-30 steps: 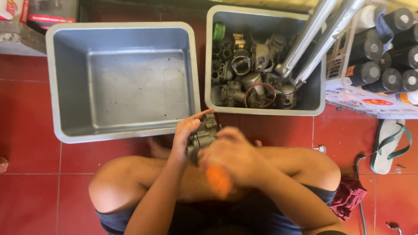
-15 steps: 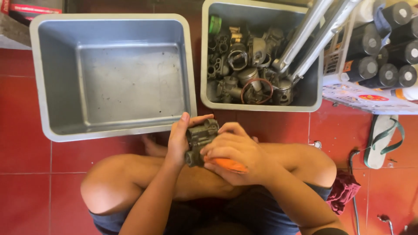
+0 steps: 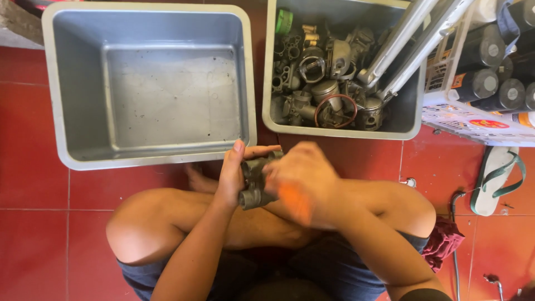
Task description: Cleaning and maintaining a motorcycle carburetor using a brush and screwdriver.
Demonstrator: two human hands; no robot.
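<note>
I sit cross-legged on a red tiled floor. My left hand grips a grey metal engine part, like a small carburettor body, above my crossed legs. My right hand is blurred with motion and lies against the right side of the part. It is closed on a tool with an orange handle, seen only as an orange smear under the palm. The tool's tip is hidden behind the hand and the part.
A large grey plastic tub holding nothing stands ahead on the left. To its right a smaller grey tub holds several metal engine parts and two silver tubes. A white basket of black cylinders, a sandal and a red cloth lie at the right.
My right hand with the orange tool has shifted up and across the metal part and is now blurred. My left hand keeps its hold. The view has dropped a little towards my lap.
</note>
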